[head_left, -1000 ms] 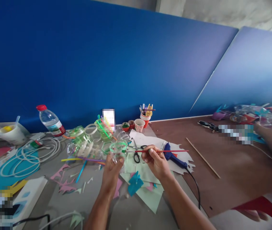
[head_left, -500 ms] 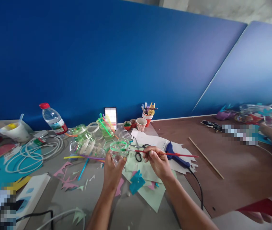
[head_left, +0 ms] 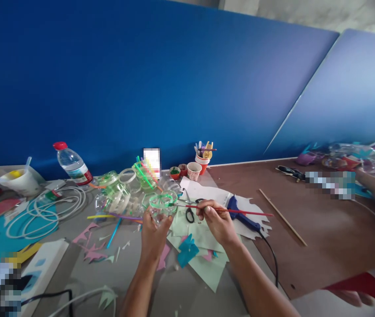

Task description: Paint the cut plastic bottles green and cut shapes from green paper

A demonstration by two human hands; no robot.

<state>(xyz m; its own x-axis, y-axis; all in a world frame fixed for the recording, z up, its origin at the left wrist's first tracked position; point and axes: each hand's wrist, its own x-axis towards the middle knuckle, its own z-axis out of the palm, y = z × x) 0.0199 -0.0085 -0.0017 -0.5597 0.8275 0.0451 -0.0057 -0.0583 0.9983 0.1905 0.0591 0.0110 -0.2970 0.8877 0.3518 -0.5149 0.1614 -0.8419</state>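
Note:
My left hand [head_left: 156, 235] is closed around a clear plastic piece, like a cut bottle or cup, whose rim [head_left: 161, 200] is painted green. Between the fingers of my right hand [head_left: 216, 219] is a slim red paintbrush [head_left: 250, 212], held nearly level. Its bristle end points left and reaches the right side of the green rim; I cannot tell whether it touches. Scissors with black handles [head_left: 190, 215] lie just beyond, partly hidden by the brush and my right hand. Pale green paper sheets [head_left: 212, 268] and a teal paper scrap [head_left: 187, 251] lie below my hands.
A blue glue gun [head_left: 242, 215] rests on white paper, its black cord trailing forward. Behind stand small paint cups [head_left: 174, 173], a paper cup [head_left: 194, 171] and a brush-filled cup [head_left: 202, 163]. Left are a water bottle [head_left: 75, 166] and coiled white cable [head_left: 47, 211]. Another person's hand [head_left: 372, 180] is far right.
My left hand has shifted slightly left and turned the clear piece, so more of its green rim shows as an oval. The brush stays at the rim's right side.

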